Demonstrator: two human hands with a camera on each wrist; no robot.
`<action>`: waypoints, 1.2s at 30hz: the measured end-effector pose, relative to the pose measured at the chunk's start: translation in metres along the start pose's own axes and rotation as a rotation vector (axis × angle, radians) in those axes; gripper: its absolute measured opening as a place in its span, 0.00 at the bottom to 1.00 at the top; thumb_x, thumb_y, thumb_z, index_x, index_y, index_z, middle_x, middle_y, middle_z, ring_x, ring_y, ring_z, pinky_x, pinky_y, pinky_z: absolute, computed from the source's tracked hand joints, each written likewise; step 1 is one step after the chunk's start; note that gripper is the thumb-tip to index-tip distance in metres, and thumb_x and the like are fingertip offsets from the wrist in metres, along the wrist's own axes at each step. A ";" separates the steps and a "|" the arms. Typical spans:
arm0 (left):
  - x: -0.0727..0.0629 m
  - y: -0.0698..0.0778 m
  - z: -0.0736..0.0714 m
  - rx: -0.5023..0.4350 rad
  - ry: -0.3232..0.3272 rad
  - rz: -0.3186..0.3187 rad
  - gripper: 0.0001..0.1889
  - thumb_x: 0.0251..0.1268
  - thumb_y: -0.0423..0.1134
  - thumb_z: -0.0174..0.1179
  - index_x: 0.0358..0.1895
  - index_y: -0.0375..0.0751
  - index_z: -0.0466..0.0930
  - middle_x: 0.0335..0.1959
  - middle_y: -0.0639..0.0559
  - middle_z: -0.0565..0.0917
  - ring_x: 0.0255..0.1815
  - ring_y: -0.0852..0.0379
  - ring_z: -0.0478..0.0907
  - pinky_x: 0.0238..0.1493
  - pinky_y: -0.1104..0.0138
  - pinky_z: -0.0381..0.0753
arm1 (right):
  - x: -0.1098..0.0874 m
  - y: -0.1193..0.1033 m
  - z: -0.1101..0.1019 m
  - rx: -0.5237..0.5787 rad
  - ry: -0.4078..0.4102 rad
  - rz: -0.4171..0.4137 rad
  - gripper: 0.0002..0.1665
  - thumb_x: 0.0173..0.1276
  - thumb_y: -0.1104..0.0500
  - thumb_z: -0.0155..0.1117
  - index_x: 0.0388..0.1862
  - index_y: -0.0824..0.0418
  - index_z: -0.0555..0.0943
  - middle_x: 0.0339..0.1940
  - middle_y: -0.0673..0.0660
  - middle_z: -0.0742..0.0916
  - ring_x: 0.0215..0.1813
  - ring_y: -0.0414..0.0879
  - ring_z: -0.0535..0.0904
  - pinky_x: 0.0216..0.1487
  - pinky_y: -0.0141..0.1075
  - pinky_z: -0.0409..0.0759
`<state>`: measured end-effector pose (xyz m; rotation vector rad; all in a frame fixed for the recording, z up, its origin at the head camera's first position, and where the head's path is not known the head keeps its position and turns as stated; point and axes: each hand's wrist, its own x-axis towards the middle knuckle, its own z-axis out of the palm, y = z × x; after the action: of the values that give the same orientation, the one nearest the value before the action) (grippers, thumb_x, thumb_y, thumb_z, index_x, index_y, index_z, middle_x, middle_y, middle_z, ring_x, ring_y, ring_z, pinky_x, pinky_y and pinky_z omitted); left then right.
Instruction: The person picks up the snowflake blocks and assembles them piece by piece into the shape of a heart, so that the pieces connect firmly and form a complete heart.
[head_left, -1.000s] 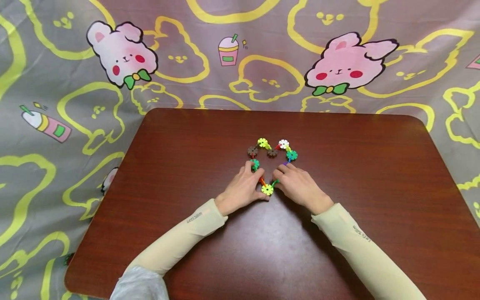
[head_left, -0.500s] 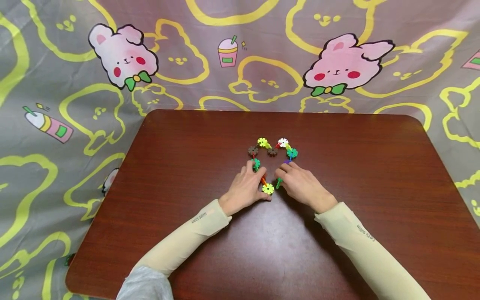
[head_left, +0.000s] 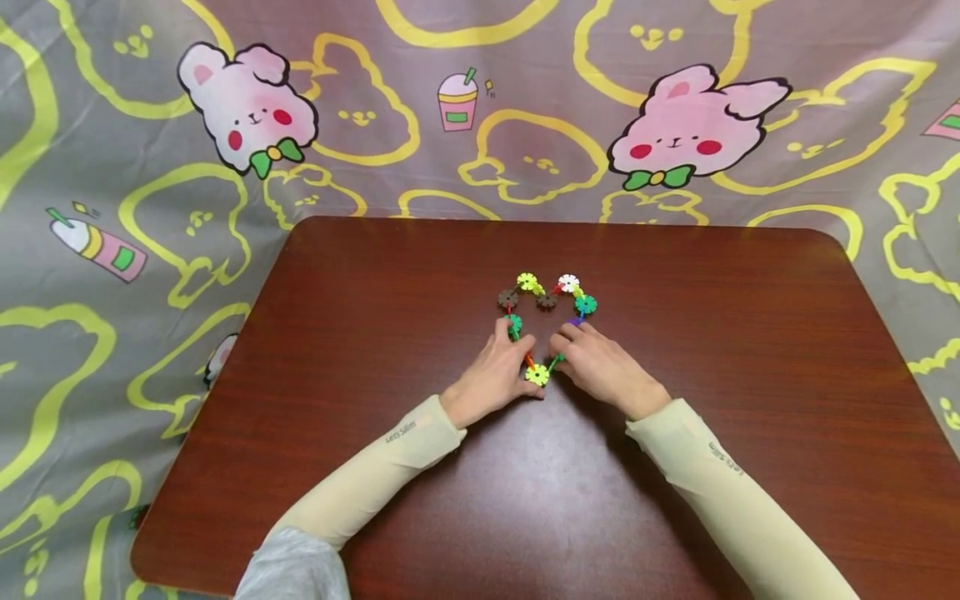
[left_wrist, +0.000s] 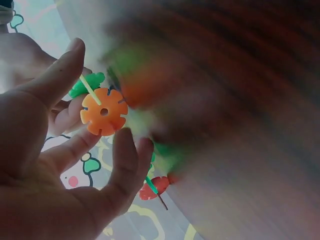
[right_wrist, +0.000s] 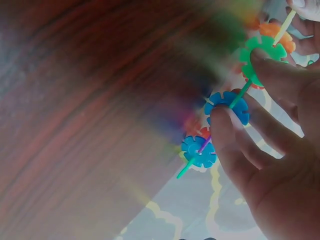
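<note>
Notched plastic interlocking discs are slotted together in a heart-shaped chain on the table, with a yellow disc [head_left: 537, 375] at its lower tip. My left hand [head_left: 483, 375] holds the chain's left side. In the left wrist view its fingers and thumb surround an orange disc [left_wrist: 112, 120]. On the other side my right hand [head_left: 606, 367] pinches a green disc [right_wrist: 268, 44], thumb on its face. Another fingertip rests on a blue disc [right_wrist: 241, 107]. The green disc meets the yellow one at the tip. Fingers hide some of the lower links.
At the heart's far side are a white disc [head_left: 567, 283], a dark brown disc [head_left: 546, 302] and a second yellow disc [head_left: 527, 282]. The brown wooden table [head_left: 375, 300] ends at a cartoon-printed curtain [head_left: 525, 75].
Half a second ago the green disc stood apart from the yellow tip disc, after touching it earlier. Now they meet again. Both hands keep their holds and have shifted only slightly.
</note>
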<state>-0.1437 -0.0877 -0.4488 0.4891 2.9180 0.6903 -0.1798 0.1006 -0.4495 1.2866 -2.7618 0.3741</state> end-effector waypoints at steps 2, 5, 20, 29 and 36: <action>0.001 0.000 0.001 -0.017 -0.002 0.005 0.25 0.46 0.51 0.75 0.38 0.40 0.72 0.61 0.31 0.61 0.41 0.43 0.75 0.40 0.61 0.81 | 0.000 0.001 0.001 0.015 -0.002 0.002 0.10 0.58 0.62 0.72 0.33 0.59 0.77 0.35 0.54 0.80 0.39 0.53 0.74 0.44 0.41 0.76; 0.001 0.000 0.002 -0.023 0.003 0.013 0.24 0.48 0.50 0.75 0.37 0.40 0.73 0.60 0.30 0.61 0.42 0.44 0.76 0.41 0.62 0.81 | 0.001 0.001 0.002 0.043 -0.017 0.009 0.10 0.59 0.62 0.71 0.34 0.59 0.77 0.36 0.54 0.80 0.39 0.52 0.75 0.45 0.42 0.76; 0.002 0.003 0.000 -0.105 -0.034 -0.035 0.17 0.50 0.42 0.74 0.34 0.38 0.75 0.71 0.31 0.52 0.30 0.54 0.78 0.37 0.67 0.80 | 0.005 0.004 0.005 0.121 -0.012 0.001 0.10 0.60 0.64 0.70 0.35 0.61 0.76 0.35 0.55 0.80 0.40 0.53 0.77 0.44 0.44 0.78; 0.005 0.002 -0.001 -0.046 -0.035 0.000 0.13 0.51 0.39 0.74 0.35 0.39 0.81 0.72 0.33 0.53 0.28 0.57 0.79 0.34 0.71 0.79 | 0.009 0.005 0.004 0.115 -0.010 -0.007 0.10 0.61 0.64 0.69 0.36 0.61 0.76 0.36 0.56 0.81 0.40 0.53 0.78 0.45 0.44 0.78; 0.007 0.001 -0.002 -0.024 -0.035 0.037 0.11 0.52 0.36 0.72 0.37 0.37 0.82 0.72 0.30 0.57 0.56 0.45 0.79 0.48 0.64 0.82 | 0.011 0.005 0.005 0.132 -0.008 -0.008 0.09 0.61 0.64 0.70 0.36 0.62 0.77 0.36 0.56 0.81 0.41 0.53 0.78 0.46 0.46 0.78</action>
<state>-0.1503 -0.0852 -0.4468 0.5490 2.8709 0.7135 -0.1900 0.0943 -0.4535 1.3286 -2.7792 0.5614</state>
